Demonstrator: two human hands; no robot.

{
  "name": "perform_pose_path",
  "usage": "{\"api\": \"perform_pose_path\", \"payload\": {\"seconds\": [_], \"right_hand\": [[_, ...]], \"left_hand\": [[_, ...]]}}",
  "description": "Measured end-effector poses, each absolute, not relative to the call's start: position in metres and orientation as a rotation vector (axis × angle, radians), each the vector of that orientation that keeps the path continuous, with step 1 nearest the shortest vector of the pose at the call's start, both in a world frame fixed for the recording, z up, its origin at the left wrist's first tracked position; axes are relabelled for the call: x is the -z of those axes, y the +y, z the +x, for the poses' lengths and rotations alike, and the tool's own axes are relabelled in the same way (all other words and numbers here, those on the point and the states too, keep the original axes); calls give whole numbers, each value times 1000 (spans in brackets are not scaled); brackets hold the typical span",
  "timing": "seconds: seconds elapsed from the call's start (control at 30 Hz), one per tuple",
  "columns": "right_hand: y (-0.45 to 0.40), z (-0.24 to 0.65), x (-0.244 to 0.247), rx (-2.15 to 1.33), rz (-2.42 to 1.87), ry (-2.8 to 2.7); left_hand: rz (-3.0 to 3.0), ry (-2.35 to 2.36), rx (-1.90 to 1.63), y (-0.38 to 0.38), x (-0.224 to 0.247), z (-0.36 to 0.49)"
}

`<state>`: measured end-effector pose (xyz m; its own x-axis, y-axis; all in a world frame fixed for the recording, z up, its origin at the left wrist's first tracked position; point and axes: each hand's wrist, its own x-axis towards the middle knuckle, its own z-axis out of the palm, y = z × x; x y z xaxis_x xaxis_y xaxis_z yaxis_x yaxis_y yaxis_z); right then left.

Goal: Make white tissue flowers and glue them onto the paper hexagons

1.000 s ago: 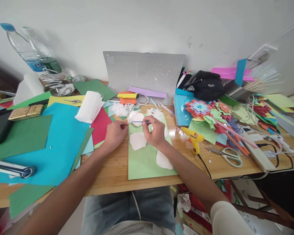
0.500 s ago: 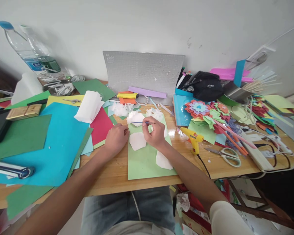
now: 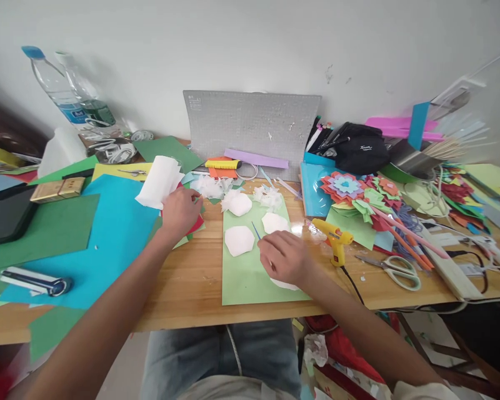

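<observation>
My right hand (image 3: 284,258) is closed around a thin blue stick (image 3: 255,230), its tip pointing up and away over a light green sheet (image 3: 241,286). On that sheet lie white rounded paper pieces (image 3: 239,240), one of them partly hidden under my right hand. White crumpled tissue tufts (image 3: 268,196) sit along its far edge. My left hand (image 3: 181,212) is over red paper (image 3: 197,224), just right of a white tissue roll (image 3: 158,180). Its fingers are curled together, and I cannot make out anything between them.
A yellow glue gun (image 3: 334,238) and scissors (image 3: 394,270) lie right of the sheet, beside paper flowers (image 3: 342,187). A grey cutting mat (image 3: 250,125) leans on the wall. Blue paper (image 3: 116,216) and a stapler (image 3: 35,281) are at left; bottles (image 3: 64,94) stand behind.
My left hand has moved left and away from me, off the sheet's edge toward the tissue roll. My right hand has come nearer and to the right, tilting the stick more upright. The view has shifted slightly.
</observation>
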<state>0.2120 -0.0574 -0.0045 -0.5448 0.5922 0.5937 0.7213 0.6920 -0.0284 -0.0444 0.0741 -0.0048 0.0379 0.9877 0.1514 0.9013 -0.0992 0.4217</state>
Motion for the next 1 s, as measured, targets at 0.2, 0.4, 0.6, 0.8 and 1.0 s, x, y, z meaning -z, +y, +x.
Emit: {"api": "perform_pose_path", "payload": {"seconds": [0.2, 0.4, 0.6, 0.8, 1.0], "right_hand": [[-82, 218, 26, 397, -989, -2477], [-90, 221, 33, 265, -1056, -2575], [-90, 221, 37, 187, -1110, -2594], [-89, 220, 37, 171, -1147, -2607], [-87, 221, 33, 148, -1125, -2629]], "left_hand": [[2020, 1956, -644, 90, 11, -29], [1970, 1981, -660, 92, 14, -37], [1795, 1980, -755, 97, 12, -55], [1938, 2110, -686, 87, 3, -53], [2491, 1618, -559, 81, -14, 16]]}}
